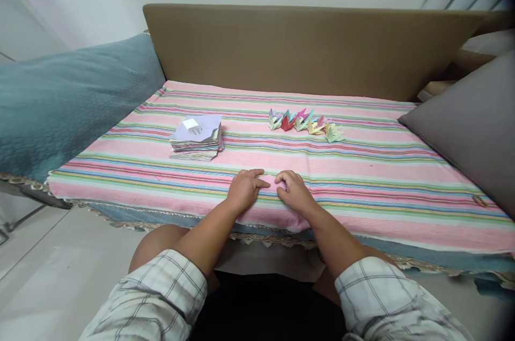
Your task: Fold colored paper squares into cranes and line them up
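Note:
A small piece of pink paper (269,182) lies on the striped cloth between my hands, its outline hard to tell from the pink stripes. My left hand (243,190) rests at its left side, thumb and index finger stretched out and apart, tips touching the paper. At the right side my right hand (295,192) is curled, with thumb and index finger at the paper's edge. Further back stand several folded paper cranes (301,122) in various colours, close together in rows. To the left is a stack of paper sheets (197,148) with a white plug adapter (192,126) on top.
The striped cloth (362,161) covers a low seat with a brown backrest (306,51) behind. A teal cushion (80,94) borders the left side, and a grey pillow (470,126) the right. A small brown object (480,201) lies near the pillow.

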A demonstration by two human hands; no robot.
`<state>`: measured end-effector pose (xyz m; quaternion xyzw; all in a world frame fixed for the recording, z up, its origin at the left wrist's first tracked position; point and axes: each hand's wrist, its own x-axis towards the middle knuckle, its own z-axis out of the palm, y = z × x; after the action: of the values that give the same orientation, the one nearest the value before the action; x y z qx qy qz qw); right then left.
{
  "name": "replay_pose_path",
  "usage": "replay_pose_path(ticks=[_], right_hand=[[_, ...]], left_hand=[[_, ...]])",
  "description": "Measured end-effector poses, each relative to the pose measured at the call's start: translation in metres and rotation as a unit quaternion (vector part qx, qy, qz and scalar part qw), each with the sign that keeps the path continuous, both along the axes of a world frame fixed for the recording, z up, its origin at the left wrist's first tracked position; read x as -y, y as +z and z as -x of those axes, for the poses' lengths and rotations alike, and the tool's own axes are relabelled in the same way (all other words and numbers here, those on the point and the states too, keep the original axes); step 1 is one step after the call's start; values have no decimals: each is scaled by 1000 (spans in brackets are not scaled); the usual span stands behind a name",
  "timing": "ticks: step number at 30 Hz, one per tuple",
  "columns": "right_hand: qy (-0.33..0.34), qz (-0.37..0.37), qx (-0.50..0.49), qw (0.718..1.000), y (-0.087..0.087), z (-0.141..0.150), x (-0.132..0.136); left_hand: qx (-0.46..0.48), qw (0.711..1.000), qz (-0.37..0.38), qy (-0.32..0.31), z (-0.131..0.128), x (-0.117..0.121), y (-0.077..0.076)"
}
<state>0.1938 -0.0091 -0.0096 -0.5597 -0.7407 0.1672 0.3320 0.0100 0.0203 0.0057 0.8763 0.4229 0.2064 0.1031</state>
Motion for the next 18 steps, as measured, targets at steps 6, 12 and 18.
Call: replay_pose_path(ticks=[6,12,18], right_hand=[[-12,-10,-26,1000,2,-4,3],[-5,-79,29,996,6,-12,15],[29,-82,74,993,12,-10,22]], left_hand=[[-48,998,-38,9,1,4,-4],[-50,993,-104,13,1,9,-11],[-49,982,-177,39,0,17,-13]])
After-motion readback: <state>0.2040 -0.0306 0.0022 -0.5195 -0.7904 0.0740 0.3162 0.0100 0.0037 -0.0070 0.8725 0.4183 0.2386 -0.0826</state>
